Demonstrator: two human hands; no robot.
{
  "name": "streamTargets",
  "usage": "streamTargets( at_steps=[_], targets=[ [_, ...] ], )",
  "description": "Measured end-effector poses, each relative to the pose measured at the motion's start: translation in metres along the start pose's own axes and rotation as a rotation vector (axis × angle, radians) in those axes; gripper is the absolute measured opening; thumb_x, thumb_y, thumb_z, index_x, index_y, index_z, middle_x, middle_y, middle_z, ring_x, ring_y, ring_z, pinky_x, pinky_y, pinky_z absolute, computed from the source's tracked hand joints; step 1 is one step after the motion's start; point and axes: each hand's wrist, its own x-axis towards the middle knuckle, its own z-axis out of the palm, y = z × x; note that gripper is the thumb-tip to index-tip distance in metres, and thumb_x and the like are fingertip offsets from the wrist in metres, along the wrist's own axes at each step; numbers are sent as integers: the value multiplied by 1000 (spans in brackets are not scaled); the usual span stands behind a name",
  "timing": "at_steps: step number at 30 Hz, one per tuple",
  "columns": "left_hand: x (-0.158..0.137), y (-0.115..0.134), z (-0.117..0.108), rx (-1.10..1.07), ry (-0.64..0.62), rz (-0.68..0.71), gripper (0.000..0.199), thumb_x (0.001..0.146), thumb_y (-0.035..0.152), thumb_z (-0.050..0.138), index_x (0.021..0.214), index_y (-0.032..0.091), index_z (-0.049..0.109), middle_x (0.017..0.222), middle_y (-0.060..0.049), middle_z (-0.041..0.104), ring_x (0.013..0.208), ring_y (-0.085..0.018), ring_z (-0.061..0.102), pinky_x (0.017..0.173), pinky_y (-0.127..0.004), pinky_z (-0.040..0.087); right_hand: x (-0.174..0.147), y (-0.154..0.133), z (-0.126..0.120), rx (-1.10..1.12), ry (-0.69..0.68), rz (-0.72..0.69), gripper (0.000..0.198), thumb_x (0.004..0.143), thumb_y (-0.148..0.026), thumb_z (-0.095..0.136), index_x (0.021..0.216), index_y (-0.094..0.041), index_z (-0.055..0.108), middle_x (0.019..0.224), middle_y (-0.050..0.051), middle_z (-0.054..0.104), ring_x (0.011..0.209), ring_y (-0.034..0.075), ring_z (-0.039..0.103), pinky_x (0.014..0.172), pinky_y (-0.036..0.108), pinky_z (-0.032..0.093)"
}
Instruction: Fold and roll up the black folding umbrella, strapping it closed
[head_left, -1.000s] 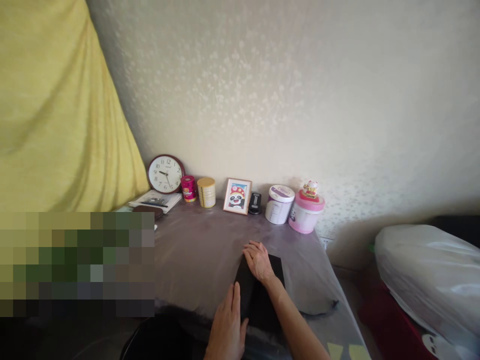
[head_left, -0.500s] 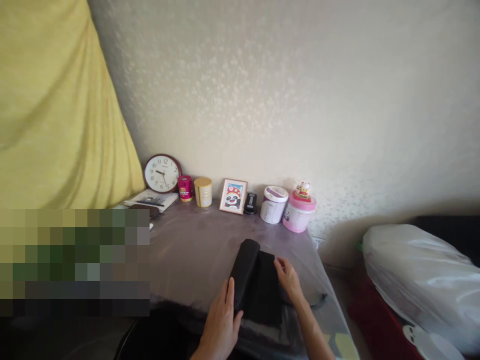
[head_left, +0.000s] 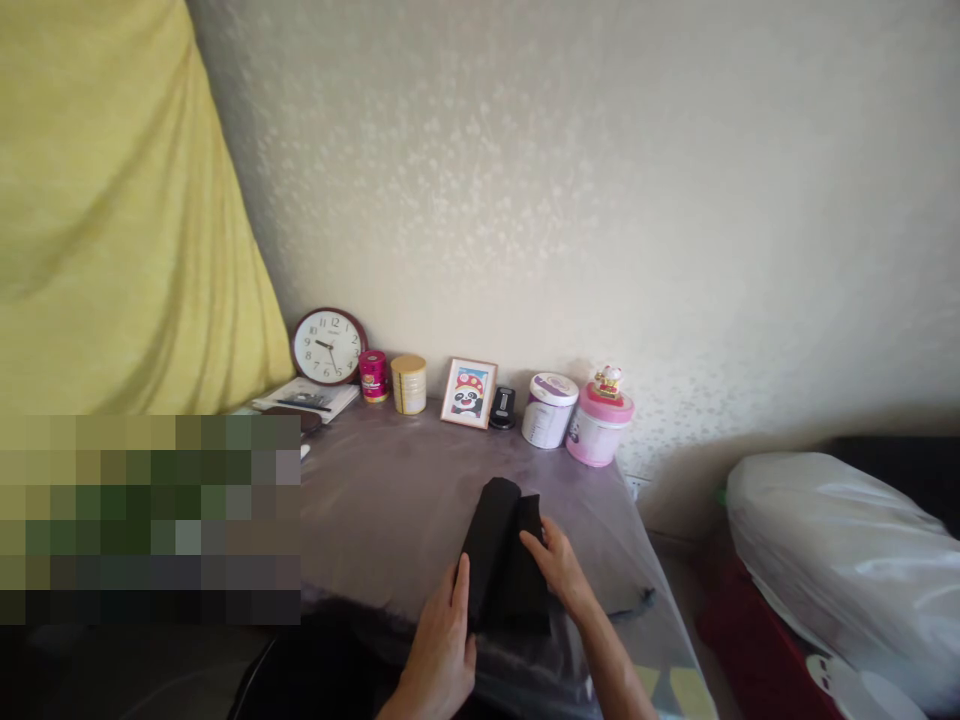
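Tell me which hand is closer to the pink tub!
Right. The right hand, on the black flap, is in front of the pink tub; the left hand, on the black roll, is farther away, leftward.

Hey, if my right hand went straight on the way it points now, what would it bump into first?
Past the black flap it holds, your right hand would probably meet the thick black roll beside it first, though depth is hard to judge from this one view.

Lower centre: left hand against black roll, right hand pinching the flap! | Upper left: yellow cloth hangs draped
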Motion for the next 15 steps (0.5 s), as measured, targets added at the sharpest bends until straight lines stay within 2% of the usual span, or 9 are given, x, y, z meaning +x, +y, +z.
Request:
streamTargets(
  at_steps=[3,8,15],
  targets=[
    [0,3,-3,-9,-33,-15,85,66,4,39,141,10,1,144,-14,28,129,-21,35,105,-35,31,5,-16,13,28,-38,-9,34,72,-36,55,97,-15,62,80,5,67,75,21,62,68,30,49],
    [1,7,-7,-51,-82,-69,84,64,6,41,141,6,6,146,-14,26,132,-22,29,108,-33,26,13,-30,38,37,-11,68,43,70,-29,59,110,-13,57,95,9,66,91,22,62,78,30,48],
    [3,-4,8,10,-44,-41,83,64,7,40,141,6,7,145,-13,28,131,-21,30,108,-34,26,16,-32,56,-38,-76,76,44,74,-25,59,116,-14,53,73,3,66,68,17,64,55,22,46]
  ],
)
